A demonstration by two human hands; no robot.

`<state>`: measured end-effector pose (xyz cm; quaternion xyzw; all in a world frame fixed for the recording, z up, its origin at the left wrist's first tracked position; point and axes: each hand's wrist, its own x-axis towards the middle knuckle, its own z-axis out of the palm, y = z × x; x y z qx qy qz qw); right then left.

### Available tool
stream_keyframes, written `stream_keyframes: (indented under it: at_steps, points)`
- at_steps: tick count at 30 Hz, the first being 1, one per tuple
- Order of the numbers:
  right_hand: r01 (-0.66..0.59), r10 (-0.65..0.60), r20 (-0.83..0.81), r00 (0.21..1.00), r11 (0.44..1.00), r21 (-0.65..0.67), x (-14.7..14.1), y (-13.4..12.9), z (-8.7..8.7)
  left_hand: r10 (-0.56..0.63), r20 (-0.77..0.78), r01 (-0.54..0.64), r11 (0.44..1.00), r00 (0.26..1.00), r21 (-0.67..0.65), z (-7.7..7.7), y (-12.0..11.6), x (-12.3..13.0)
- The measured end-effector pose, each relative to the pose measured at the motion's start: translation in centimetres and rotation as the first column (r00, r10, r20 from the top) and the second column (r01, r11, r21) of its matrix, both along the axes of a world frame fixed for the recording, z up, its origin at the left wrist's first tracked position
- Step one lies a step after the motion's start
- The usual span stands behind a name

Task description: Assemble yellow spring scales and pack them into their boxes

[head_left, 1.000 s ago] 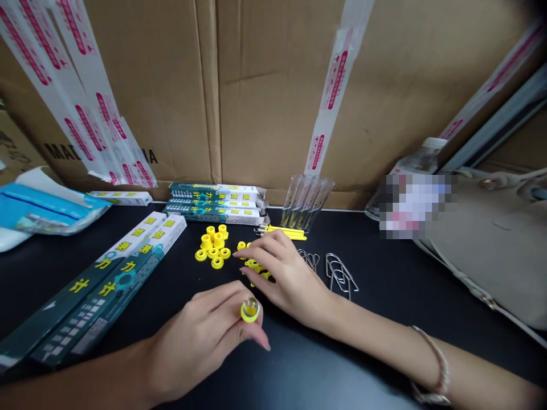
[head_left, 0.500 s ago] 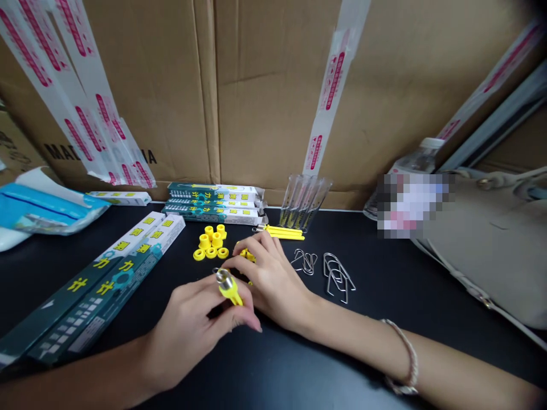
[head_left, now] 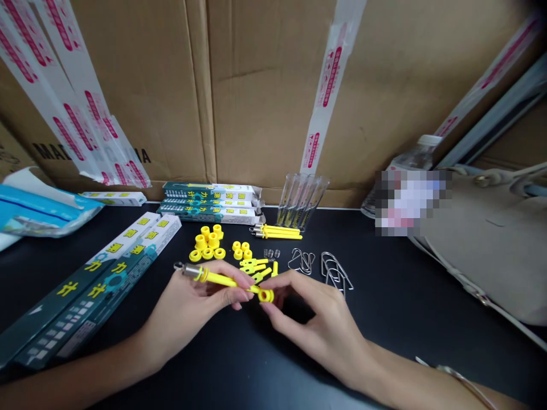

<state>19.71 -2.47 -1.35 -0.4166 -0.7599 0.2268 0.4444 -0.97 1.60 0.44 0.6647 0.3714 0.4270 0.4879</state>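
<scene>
My left hand [head_left: 205, 302] is closed around a yellow plastic rod [head_left: 220, 279] that has a silver metal cap and a small wire loop at its left end. Between the fingertips of my right hand [head_left: 314, 319] is a small yellow collar [head_left: 265, 295], right at the rod's free tip; whether the tip enters its hole I cannot tell. Just beyond the hands lie flat yellow pieces [head_left: 254, 263], small yellow rings [head_left: 241, 249], tiny springs [head_left: 270, 254] and larger yellow flanged caps [head_left: 209, 242].
Bent wire hooks [head_left: 335, 270] lie right of the hands. Further back are capped yellow rods [head_left: 280, 232], clear tubes [head_left: 301, 199] leaning against the carton and stacked boxes [head_left: 209, 205]. Long boxes [head_left: 102, 279] lie left; a bottle [head_left: 410, 159] and bag [head_left: 491, 239] stand right.
My right hand has drawn back from the small parts with a yellow collar pinched in it. The rod in my left hand has swung round, its free tip now towards my right hand.
</scene>
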Motion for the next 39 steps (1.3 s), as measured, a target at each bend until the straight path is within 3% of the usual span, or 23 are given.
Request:
stream_keyframes:
  at_steps: [3, 7, 13, 22, 28, 34, 39]
  points:
    - [0.01, -0.016, -0.067, 0.998, 0.997, -0.079, -0.03, 0.38, 0.01, 0.0, -0.079, -0.002, 1.0, 0.997, -0.023, 0.18, 0.17, -0.14]
    - [-0.015, -0.016, -0.171, 0.985, 0.984, -0.177, 0.0, 0.76, -0.32, 0.037, -0.072, -0.038, 0.999, 0.997, -0.013, 0.09, 0.09, -0.4]
    - [-0.061, 0.008, -0.239, 0.971, 0.974, -0.217, 0.12, 0.67, -0.53, 0.076, -0.079, -0.086, 0.988, 0.994, -0.128, -0.09, -0.27, -0.33]
    - [-0.041, 0.006, -0.153, 0.988, 0.972, -0.229, -0.11, 0.32, -0.02, 0.068, -0.065, -0.077, 0.988, 0.996, -0.136, -0.33, -0.11, -0.58]
    - [-0.162, 0.059, -0.284, 0.957, 0.921, -0.354, -0.24, 0.12, -0.2, 0.012, -0.076, -0.024, 0.987, 0.997, -0.158, -0.11, -0.32, -0.4]
    - [-0.182, 0.019, -0.366, 0.93, 0.89, -0.417, -0.26, 0.03, -0.31, -0.032, -0.111, 0.031, 0.999, 0.993, -0.016, 0.03, -0.15, -0.51]
    - [-0.241, -0.02, -0.45, 0.893, 0.823, -0.514, -0.42, 0.08, -0.08, -0.008, -0.206, -0.008, 0.997, 0.979, -0.075, 0.34, -0.09, -0.42]
